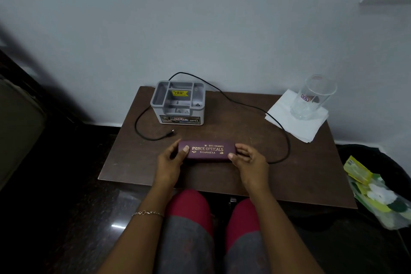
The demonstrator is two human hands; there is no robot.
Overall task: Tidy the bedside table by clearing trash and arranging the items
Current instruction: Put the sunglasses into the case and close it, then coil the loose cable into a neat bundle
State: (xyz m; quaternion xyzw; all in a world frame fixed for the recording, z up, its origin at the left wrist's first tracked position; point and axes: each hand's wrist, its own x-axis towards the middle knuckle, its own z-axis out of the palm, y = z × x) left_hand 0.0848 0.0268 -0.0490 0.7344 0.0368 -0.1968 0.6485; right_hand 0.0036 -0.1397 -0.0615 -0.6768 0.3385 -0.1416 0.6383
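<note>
Both hands grasp the maroon spectacle case (208,151) by its ends, left hand (172,159) and right hand (248,159), on the brown table (300,167), just before the grey organiser (178,102).

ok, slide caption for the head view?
Both hands grip maroon spectacle case on brown bedside table.

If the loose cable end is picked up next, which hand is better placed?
Left, probably. The cable plug lies just beyond the left hand, while the right hand holds the far end of the glasses case.
</note>
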